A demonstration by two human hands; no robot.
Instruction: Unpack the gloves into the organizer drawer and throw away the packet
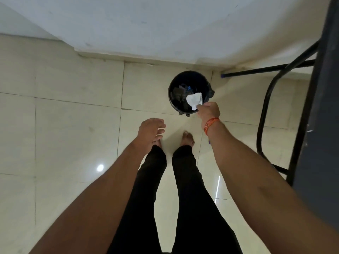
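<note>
Right hand [209, 110] fingers pinch corner of white packet [194, 100] over open black bin [189, 92]. Packet looks light, thin, crumpled, likely flutters. Left hand [151, 131] empty, fingers loosely curled, apart from bin.

Both bare arms are stretched forward and down. The right hand [209, 109], banded at the wrist by an orange thread bracelet [211, 125], is pinched closed on something white at its fingertips. The left hand [150, 129] is held lower, empty, palm down, fingers loosely curled. Black-trousered legs and bare feet are seen below.
</note>
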